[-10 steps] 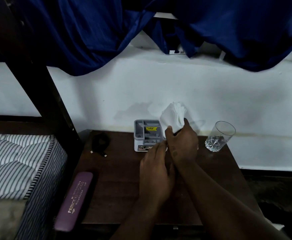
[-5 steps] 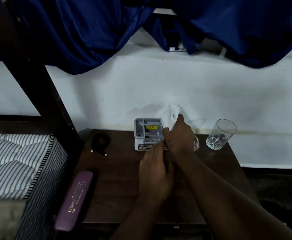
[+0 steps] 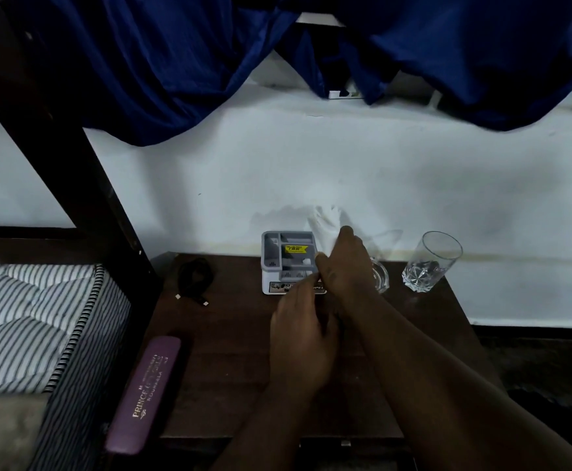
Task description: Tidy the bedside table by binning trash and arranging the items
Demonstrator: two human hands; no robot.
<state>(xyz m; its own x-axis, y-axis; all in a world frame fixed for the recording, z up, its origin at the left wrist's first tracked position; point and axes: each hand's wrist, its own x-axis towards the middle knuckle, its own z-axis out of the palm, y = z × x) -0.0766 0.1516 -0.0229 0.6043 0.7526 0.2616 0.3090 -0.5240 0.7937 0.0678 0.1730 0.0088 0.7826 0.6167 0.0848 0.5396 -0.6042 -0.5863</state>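
glass (image 3: 430,261) right of right hand (image 3: 345,266), cable (image 3: 194,278) left

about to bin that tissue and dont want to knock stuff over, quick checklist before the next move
1. White tissue gripped: ok, the right hand is closed around its lower part.
2. Left hand free: cannot tell, its fingers are curled beside the right wrist.
3. Drinking glass clear of the arm: ok, it stands apart to the right.
4. Small glass dish safe: not ok, it sits right behind the right hand.
5. Grey organiser box steady: cannot tell, both hands overlap its front corner.
6. Bin located: cannot tell, none in view.
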